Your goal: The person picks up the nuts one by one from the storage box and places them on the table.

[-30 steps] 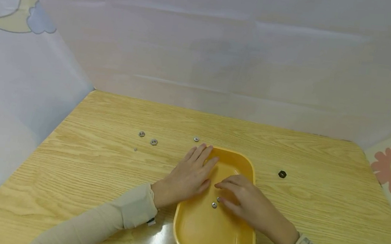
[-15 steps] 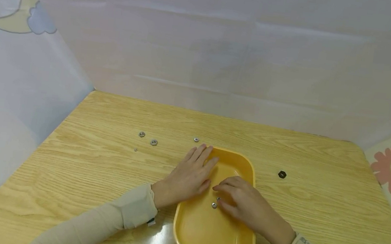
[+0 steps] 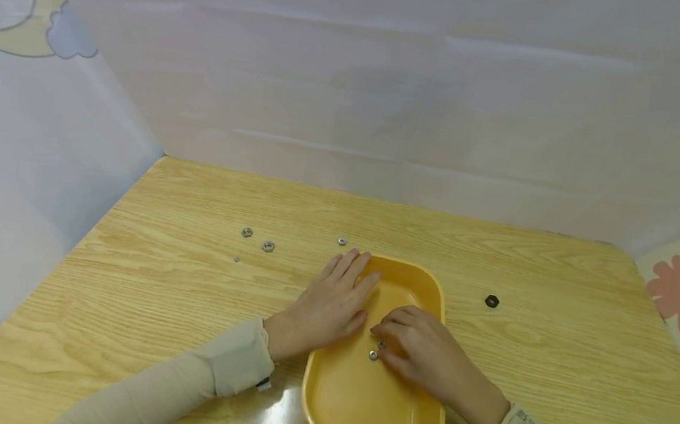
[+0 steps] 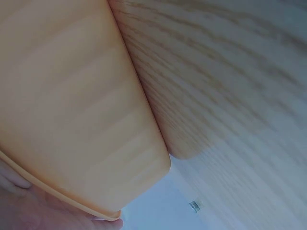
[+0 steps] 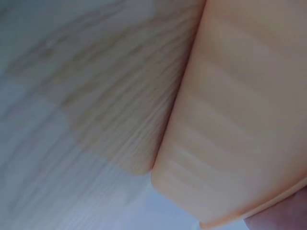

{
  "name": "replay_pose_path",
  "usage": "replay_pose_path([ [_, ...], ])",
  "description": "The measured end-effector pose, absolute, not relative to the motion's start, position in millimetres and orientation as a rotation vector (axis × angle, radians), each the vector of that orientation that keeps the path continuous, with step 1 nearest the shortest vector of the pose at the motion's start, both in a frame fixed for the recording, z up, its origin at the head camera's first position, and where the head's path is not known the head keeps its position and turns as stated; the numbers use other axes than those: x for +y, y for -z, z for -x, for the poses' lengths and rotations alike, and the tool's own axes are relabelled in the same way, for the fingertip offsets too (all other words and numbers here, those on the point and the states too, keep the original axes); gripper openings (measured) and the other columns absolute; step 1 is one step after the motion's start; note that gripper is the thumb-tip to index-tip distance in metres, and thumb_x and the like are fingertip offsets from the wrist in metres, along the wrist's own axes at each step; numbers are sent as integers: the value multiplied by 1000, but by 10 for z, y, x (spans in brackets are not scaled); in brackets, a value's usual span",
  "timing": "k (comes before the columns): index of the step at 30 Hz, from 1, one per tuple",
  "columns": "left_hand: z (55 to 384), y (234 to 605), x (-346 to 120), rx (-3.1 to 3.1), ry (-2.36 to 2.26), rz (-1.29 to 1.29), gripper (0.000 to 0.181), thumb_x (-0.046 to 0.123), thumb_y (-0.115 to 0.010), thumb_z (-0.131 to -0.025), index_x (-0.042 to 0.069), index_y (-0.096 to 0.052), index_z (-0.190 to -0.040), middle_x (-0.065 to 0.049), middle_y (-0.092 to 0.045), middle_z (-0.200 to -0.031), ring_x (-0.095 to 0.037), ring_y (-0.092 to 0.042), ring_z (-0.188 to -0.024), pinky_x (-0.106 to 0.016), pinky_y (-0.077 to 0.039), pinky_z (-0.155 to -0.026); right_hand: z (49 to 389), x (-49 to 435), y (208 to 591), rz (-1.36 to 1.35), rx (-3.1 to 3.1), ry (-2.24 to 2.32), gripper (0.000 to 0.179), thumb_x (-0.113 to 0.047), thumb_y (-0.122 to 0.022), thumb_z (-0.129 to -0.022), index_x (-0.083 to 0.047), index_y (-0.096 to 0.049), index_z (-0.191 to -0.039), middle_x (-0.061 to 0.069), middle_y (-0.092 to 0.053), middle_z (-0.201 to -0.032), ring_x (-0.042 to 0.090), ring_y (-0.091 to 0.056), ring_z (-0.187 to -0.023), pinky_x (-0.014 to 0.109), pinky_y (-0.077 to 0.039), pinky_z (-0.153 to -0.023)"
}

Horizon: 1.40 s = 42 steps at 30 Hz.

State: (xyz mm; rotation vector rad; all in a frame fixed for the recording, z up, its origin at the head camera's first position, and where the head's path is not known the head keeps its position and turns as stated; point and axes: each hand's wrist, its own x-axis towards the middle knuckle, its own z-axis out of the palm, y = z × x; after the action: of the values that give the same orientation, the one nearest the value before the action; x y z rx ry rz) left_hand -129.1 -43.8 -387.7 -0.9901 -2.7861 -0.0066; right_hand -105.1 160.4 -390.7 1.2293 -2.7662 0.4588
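A yellow plastic tray (image 3: pixel 374 414) stands on the table under both hands. My left hand (image 3: pixel 328 309) rests over its left rim with the fingers extended; in the left wrist view, fingers (image 4: pixel 53 211) show at the tray's rim. My right hand (image 3: pixel 428 350) reaches inside, its fingers bent and its thumb tip beside a small metal nut (image 3: pixel 381 345). A gap shows between the index fingertip and thumb. Just left of the thumb lies another small metal nut (image 3: pixel 373 355) on the tray floor. The right wrist view mostly shows the tray's outer wall (image 5: pixel 235 115).
On the wood-grain table (image 3: pixel 172 333) are two silver nuts (image 3: pixel 268 247) and a tiny one (image 3: pixel 236 259) at left. A silver nut (image 3: pixel 342 240) lies behind the tray, a black nut (image 3: pixel 492 301) to its right. A pale sheet (image 3: pixel 391 105) hangs behind.
My right hand has shifted slightly left, and its thumb sits closer to the two nuts in the tray. The left hand and the tray have stayed put.
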Motion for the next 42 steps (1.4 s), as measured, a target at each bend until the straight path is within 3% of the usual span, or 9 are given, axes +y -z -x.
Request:
replay_pose_path([
  [36,1288,3879,-438,-2760,9,980,57,35,-67,-93,9,-50,-141,-19,-42,-151,-35,-40,-141,-47,-36,-117,1024,1578,3942,-1148,-2809,-315,5,-19,-78,-83,-16,-75,-85,-4,-70,-89,21,-66,-97,42,-52,-94],
  [42,1293,3887,-440,-2762,35,978,57,34,-67,-93,9,-50,-141,-20,-42,-151,-36,-40,-141,-47,-36,-117,1039,1578,3957,-1145,-2759,-393,6,-18,-79,-81,-16,-74,-84,-5,-72,-86,18,-68,-91,40,-54,-87],
])
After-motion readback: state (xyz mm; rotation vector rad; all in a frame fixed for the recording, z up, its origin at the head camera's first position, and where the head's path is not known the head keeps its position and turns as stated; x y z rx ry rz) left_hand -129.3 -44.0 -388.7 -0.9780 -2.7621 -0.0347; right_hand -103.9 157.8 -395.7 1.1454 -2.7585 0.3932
